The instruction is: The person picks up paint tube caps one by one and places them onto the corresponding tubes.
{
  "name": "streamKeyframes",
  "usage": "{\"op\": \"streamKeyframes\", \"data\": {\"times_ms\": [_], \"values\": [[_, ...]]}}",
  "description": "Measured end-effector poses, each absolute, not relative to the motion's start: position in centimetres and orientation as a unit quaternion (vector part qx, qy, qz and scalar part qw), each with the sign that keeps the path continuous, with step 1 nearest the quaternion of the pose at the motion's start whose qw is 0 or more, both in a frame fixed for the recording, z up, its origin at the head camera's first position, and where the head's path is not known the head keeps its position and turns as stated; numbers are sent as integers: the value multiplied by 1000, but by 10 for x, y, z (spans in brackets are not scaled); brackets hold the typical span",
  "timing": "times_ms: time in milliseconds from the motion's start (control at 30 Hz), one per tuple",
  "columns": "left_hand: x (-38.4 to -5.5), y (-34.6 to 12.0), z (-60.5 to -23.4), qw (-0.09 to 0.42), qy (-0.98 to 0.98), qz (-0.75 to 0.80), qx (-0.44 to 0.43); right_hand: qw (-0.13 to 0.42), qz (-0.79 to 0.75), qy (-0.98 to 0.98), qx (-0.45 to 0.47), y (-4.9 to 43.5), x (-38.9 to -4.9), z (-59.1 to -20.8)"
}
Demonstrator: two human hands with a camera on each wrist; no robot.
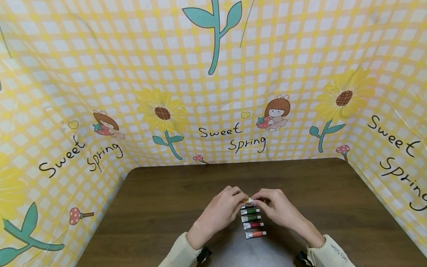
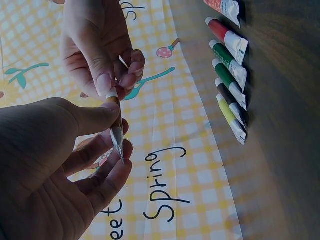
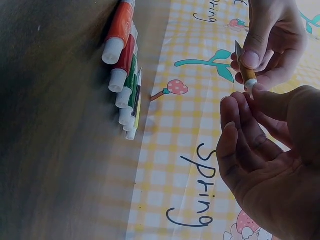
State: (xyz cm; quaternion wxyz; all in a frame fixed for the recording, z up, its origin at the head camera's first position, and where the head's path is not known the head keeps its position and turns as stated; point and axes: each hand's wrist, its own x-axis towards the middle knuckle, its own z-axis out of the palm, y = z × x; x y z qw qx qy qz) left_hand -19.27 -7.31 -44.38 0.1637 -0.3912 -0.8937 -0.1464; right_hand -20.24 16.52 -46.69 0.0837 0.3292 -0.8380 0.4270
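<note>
My left hand (image 1: pixel 220 209) pinches a small ochre paint tube (image 2: pixel 116 132) between thumb and fingers, above the table. At its other end, my right hand (image 1: pixel 281 209) holds the white cap (image 3: pixel 251 83) with thumb and fingertips; whether the cap is still screwed on cannot be made out. Just below the hands, several more paint tubes lie side by side in a column: orange (image 1: pixel 256 234), red (image 1: pixel 254 225), two green ones (image 2: pixel 229 59), a black one (image 2: pixel 229 97) and a yellow one (image 2: pixel 229 116). Their white caps all face right in the head view.
A dark wooden table (image 1: pixel 160 207) carries the tubes. Yellow checked cloth (image 1: pixel 213 89) with flowers and lettering hangs behind it and along both sides, close to the table's edges.
</note>
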Motion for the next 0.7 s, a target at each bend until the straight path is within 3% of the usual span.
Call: {"op": "streamKeyframes", "data": {"times_ms": [700], "values": [[-190,-72,-441,155,-898,-143,-387,47,435,-837,328,164,-203,-471]]}}
